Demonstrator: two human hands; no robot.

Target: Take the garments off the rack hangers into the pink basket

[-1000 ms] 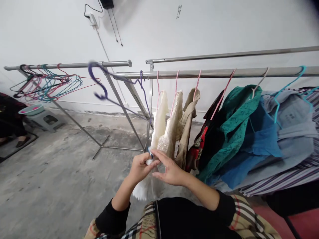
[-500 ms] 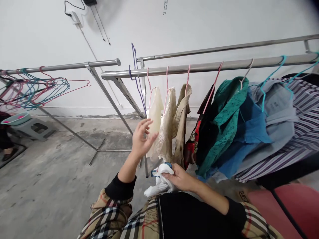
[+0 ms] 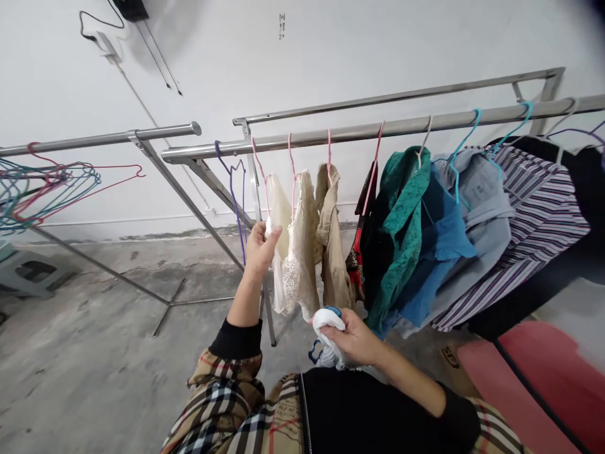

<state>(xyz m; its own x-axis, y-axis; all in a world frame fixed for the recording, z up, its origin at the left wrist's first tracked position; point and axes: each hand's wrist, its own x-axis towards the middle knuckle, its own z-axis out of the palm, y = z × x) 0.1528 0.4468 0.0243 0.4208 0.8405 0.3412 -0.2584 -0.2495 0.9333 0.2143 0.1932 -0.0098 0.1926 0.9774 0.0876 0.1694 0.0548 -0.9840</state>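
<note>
"Cloth, white with blue trim (image 3: 326,321): where is it?"

"Bunched low in front of the wearer's body, gripped by the right hand (image 3: 355,340), whose fingers are closed on it."

"And the left hand (image 3: 259,249)?"

"It is raised, fingers bent and thumb up, at the near edge of a cream garment (image 3: 282,214). It touches the fabric there, but whether it pinches it cannot be told."

"What carries that garment?"

"A pink hanger (image 3: 261,167), hooked on the metal rail (image 3: 359,131). Just to its left on the same rail hangs a bare purple hanger (image 3: 231,186)."

"To its right?"

"A lacy off-white garment (image 3: 302,252), then a tan one (image 3: 333,252). Farther along come a green garment (image 3: 409,214), a blue one (image 3: 447,233), a grey one (image 3: 486,217) and a striped one (image 3: 539,195), crowded together."

"Farther out?"

"At left, a second rack (image 3: 163,133) bears tangled red and blue-green hangers, with a grey stool (image 3: 57,268) below them. Behind both racks is a white wall (image 3: 368,50) with small handwritten numbers (image 3: 282,26); below lies a grey concrete floor (image 3: 104,340)."
</note>
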